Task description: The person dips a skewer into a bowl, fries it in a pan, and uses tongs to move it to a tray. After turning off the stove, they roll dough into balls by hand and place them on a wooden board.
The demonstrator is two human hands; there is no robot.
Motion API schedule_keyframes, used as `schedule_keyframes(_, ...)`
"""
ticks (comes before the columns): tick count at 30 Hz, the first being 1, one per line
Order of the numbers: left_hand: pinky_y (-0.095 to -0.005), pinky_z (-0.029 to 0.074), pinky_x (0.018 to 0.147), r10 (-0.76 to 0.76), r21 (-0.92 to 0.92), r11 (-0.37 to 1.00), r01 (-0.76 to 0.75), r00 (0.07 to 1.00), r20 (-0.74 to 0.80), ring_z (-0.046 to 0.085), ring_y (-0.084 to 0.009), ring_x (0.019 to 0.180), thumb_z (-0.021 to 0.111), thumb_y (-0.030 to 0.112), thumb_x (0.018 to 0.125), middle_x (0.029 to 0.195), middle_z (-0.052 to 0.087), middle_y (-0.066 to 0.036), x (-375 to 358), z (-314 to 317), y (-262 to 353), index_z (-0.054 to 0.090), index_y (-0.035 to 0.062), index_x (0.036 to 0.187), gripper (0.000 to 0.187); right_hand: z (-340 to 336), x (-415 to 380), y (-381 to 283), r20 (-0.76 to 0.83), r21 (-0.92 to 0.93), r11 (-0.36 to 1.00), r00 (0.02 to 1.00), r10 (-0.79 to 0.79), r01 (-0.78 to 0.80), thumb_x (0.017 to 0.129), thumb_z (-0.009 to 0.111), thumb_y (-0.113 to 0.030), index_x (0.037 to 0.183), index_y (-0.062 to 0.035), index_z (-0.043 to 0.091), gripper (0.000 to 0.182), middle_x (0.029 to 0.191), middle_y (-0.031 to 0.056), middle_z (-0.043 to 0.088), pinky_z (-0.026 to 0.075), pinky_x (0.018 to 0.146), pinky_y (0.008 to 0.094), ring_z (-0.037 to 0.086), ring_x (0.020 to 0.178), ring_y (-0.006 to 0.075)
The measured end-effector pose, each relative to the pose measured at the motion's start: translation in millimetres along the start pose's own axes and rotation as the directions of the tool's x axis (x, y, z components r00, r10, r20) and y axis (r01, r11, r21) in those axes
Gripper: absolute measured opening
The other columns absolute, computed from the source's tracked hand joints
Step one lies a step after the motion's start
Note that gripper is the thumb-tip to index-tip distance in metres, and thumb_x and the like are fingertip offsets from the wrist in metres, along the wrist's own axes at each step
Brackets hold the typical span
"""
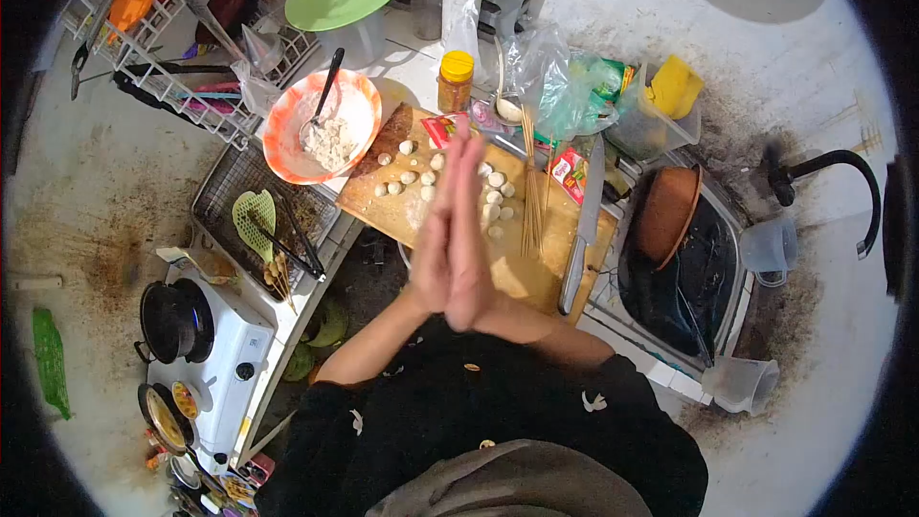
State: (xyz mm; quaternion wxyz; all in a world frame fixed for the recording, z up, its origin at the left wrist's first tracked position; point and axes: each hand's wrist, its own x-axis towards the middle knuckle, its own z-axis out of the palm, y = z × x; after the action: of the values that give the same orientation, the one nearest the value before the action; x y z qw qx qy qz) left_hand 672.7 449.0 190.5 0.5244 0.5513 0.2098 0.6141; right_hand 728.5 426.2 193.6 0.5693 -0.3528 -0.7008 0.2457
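Palm to palm, my left hand [434, 254] and my right hand [467, 254] press together with fingers straight, above the wooden cutting board [522, 278]. Anything between the palms is hidden. Several small pale dough balls [409, 177] lie on the board on both sides of my hands. To the left, an orange-and-white bowl [278, 139] holds crumbly white dough and a black-handled spoon [330, 86]. Right of my hands lie a bundle of wooden skewers [532, 191] and a large knife [581, 239]. Red seasoning packets [571, 172] rest by the board's far edge.
A gas stove [225, 345] with a black pan [177, 321] stands at the left, beside a wire tray [215, 196]. The sink [708, 297] with a brown pan [667, 215] is at the right. A yellow-lidded jar [456, 81] and plastic bags [546, 77] stand behind the board.
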Motion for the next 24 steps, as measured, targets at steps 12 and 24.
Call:
schedule_keyframes(12, -0.0364, 0.004, 0.107, 0.012, 0.076, 0.997, -0.015, 0.999, 0.045, -0.002, -0.0221, 0.133, 0.007, 0.068, 0.079, 0.145, -0.005, -0.009, 6, -7, 12, -0.003, 0.0014, 0.137, 0.089, 2, -10, -8, 0.071, 0.260, 0.964, 0.997, 0.029, -0.046, 0.085, 0.008, -0.056, 0.132, 0.0071, -0.011, 0.081, 0.140, 0.0240, -0.012, -0.006, 0.104, 0.0404, -0.009, 0.131, 0.0327)
schedule_keyframes(24, -0.0323, 0.006, 0.107, -0.196, -0.108, 0.976, 0.191, 0.980, -0.032, 0.011, -0.0226, 0.132, 0.009, 0.047, 0.090, 0.144, 0.010, -0.011, 7, -15, 14, 0.013, 0.0011, 0.136, 0.065, 14, -17, 1, 0.072, 0.215, 0.976, 0.997, 0.021, -0.036, 0.086, 0.018, -0.054, 0.135, 0.0048, -0.006, 0.080, 0.141, 0.0240, -0.009, -0.004, 0.104, 0.0441, -0.008, 0.131, 0.0345)
